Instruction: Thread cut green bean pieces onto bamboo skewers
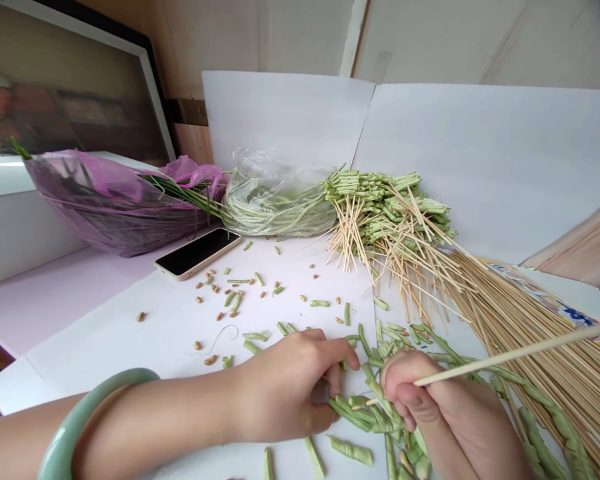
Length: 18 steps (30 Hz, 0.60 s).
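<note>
Right hand (450, 413): lower right — closed on stiff-looking skewer (510, 356)
Left hand (285, 387): lower center — fingers curled at bean pieces (353, 415), grip unclear
Bean pieces: likely soft, pinch sides

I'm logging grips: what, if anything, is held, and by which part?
The right hand holds a wooden stick near its tip. The left hand is at cut bean pieces; whether it grips any, I cannot tell.
</note>
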{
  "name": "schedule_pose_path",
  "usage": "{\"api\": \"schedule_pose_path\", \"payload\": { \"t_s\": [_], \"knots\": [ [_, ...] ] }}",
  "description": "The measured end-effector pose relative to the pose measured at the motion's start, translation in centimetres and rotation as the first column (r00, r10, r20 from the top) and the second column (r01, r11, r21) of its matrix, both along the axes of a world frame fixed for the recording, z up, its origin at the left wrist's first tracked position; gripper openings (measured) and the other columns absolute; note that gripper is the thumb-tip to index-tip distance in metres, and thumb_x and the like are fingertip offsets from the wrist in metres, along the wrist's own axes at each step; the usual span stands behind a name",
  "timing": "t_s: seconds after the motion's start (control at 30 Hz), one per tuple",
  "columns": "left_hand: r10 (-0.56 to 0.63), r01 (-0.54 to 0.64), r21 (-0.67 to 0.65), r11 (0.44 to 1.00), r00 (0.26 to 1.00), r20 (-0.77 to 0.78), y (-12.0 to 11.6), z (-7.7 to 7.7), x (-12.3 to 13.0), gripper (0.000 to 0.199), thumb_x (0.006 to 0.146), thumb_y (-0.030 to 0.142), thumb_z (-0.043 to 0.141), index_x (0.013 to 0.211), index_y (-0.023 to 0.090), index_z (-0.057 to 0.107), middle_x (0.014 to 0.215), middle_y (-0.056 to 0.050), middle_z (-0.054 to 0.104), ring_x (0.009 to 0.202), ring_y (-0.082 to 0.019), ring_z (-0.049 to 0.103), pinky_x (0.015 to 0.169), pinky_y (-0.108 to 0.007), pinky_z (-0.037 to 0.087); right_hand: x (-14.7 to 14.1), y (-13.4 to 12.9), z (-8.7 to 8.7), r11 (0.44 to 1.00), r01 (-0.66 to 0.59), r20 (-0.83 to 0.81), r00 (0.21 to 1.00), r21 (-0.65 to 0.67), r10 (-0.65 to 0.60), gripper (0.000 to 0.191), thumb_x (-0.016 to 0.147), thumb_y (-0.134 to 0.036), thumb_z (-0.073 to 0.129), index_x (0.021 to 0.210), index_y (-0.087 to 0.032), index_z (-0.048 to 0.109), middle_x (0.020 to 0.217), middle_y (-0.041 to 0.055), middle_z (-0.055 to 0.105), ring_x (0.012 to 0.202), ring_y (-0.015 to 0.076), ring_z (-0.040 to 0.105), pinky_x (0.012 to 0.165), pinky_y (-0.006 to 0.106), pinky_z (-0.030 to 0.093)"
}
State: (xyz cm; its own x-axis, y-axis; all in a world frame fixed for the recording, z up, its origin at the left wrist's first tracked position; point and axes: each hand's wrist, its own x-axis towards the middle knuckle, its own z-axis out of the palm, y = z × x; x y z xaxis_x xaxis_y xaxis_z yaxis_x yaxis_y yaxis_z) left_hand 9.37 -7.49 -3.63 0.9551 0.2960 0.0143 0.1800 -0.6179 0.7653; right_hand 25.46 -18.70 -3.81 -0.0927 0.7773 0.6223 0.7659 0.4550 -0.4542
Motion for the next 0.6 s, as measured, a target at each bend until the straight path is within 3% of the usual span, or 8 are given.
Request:
{"api": "schedule_pose_path", "payload": {
  "t_s": [0.13,0.27,0.43,0.6],
  "knots": [
    [0.006,-0.006,0.014,1.000,1.000,0.003,0.06,-0.11,-0.01,0.041,0.063,0.004,0.063,0.101,0.019,0.058,0.070,0.003,0.060,0.073,-0.014,0.054,0.066,-0.023,0.044,0.05,-0.26,-0.10,1.000,-0.028,0.047,0.999,0.014,0.027,0.027,0.100,-0.020,0.033,0.075,-0.023,0.044,0.057,-0.0063,0.045,0.045,0.0074,0.047,0.046,0.014,0.042],
    [-0.021,0.019,0.054,0.998,0.999,0.032,0.12,-0.22,-0.12,0.042,0.065,0.005,0.063,0.104,0.018,0.059,0.079,0.001,0.062,0.071,-0.013,0.054,0.067,-0.023,0.044,0.66,-0.51,0.03,0.999,0.054,0.065,0.996,0.003,-0.054,0.024,0.098,-0.020,0.034,0.077,-0.023,0.046,0.057,-0.0059,0.048,0.045,0.0082,0.048,0.045,0.016,0.042],
    [0.019,-0.018,0.033,0.999,0.999,-0.040,0.10,0.12,-0.20,0.039,0.068,0.010,0.064,0.106,0.019,0.057,0.079,0.000,0.062,0.073,-0.014,0.054,0.066,-0.022,0.044,0.90,-0.13,-0.06,0.986,0.158,-0.053,0.986,0.050,-0.156,0.025,0.096,-0.017,0.037,0.074,-0.023,0.047,0.054,-0.0074,0.045,0.040,0.0067,0.045,0.040,0.015,0.039],
    [0.025,-0.024,0.025,0.999,0.999,-0.045,0.12,0.22,-0.20,0.040,0.069,0.012,0.065,0.107,0.019,0.057,0.083,0.000,0.061,0.073,-0.013,0.053,0.066,-0.022,0.044,0.58,0.12,0.03,0.988,0.153,-0.112,0.982,0.010,-0.151,0.028,0.096,-0.015,0.036,0.071,-0.023,0.046,0.051,-0.0084,0.044,0.037,0.0060,0.043,0.038,0.013,0.037]
  ]
}}
